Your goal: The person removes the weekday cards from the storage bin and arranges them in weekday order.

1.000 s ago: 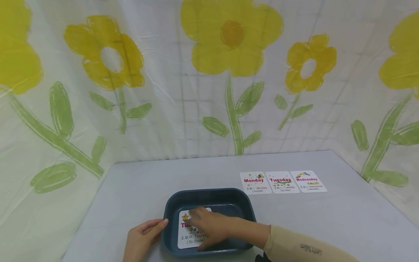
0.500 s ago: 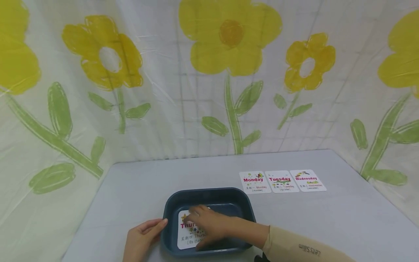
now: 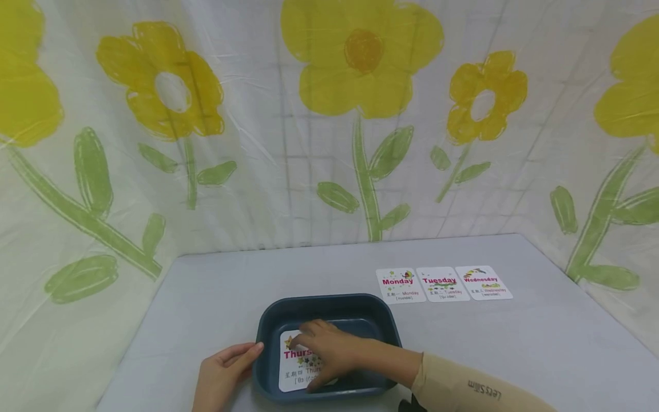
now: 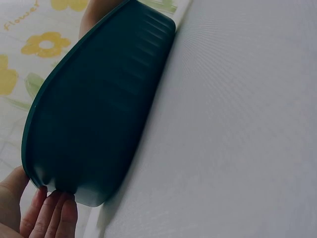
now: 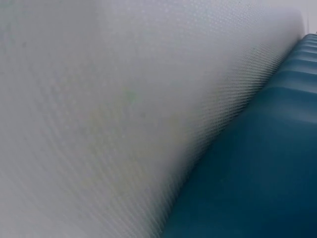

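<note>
In the head view, a dark blue tray (image 3: pixel 355 302) rests on the counter (image 3: pixel 180 315), near 6 o'clock of the picture. Inside it the Thursday card (image 3: pixel 296 375) lies flat, toward 8 o'clock from the tray's middle, partly covered. The right hand (image 3: pixel 334 355), with its forearm coming from 4 o'clock, is arched over this card with fingers and thumb spread; whether the fingertips touch the card, I cannot tell. The left hand (image 3: pixel 221 375) pinches the tray's rim at 9 o'clock. At 2 o'clock from the tray, the Monday card (image 3: pixel 401 286), the Tuesday card (image 3: pixel 443 285) and the Wednesday card (image 3: pixel 484 283) lie side by side in one row.

In the left wrist view, the left hand is near 8 o'clock, its thumb and fingers about the rim.

In the right wrist view, the tray's wall occupies the side from 2 to 6 o'clock, beside the blurred counter.
</note>
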### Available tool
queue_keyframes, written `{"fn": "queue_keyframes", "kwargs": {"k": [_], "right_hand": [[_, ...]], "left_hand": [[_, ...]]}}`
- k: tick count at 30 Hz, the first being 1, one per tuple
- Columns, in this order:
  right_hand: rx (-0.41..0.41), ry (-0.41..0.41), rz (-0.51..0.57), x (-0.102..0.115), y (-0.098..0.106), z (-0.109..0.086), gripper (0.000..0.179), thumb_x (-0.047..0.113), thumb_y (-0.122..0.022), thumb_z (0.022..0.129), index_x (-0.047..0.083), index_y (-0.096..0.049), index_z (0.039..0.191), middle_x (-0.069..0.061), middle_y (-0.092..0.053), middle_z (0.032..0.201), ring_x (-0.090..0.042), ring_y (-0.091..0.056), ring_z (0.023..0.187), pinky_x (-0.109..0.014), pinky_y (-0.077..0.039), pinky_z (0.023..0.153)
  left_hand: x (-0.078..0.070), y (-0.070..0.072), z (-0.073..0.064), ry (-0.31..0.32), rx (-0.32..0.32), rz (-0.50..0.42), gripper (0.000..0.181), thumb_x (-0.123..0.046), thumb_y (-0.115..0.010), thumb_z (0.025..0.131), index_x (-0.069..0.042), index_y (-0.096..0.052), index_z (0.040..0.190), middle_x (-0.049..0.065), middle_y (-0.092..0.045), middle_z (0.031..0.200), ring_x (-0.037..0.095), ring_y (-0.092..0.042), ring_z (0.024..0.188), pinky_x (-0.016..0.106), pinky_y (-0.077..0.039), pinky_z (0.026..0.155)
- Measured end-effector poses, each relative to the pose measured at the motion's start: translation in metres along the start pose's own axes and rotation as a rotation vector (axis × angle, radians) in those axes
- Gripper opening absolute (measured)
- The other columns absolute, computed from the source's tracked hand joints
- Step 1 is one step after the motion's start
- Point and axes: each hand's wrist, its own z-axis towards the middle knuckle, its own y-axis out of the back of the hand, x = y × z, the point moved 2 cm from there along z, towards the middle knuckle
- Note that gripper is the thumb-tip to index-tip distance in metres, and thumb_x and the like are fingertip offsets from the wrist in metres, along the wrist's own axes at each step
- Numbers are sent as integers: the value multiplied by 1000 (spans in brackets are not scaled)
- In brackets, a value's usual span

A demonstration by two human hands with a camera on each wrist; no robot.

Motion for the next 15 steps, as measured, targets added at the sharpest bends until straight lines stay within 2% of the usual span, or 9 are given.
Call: {"fn": "queue_keyframes", "kwargs": {"k": [4, 8, 15], "right_hand": [[-7, 13, -30, 1, 4, 0, 69, 44, -78, 68, 24, -48, 127, -7, -43, 135, -20, -40, 123, -39, -37, 104], [-26, 16, -44, 1, 12, 1, 70, 45, -79, 67, 25, -48, 127, -4, -44, 135, -18, -40, 123, -38, -39, 103], [-26, 16, 1, 2, 28, -4, 69, 47, -77, 68, 28, -49, 128, -1, -41, 140, -18, -40, 125, -38, -41, 100]], "left_hand": [[0, 0, 0, 12, -7, -5, 71, -57, -71, 69, 3, -65, 107, 18, -67, 105, 25, -66, 92, 34, -56, 73], [-1, 0, 1, -2, -1, -8, 72, -57, -72, 69, 4, -64, 107, 19, -66, 106, 23, -67, 88, 34, -57, 73], [0, 1, 1, -8, -5, -13, 72, -56, -73, 68, 3, -65, 107, 18, -67, 106, 20, -67, 87, 33, -57, 72]]}}
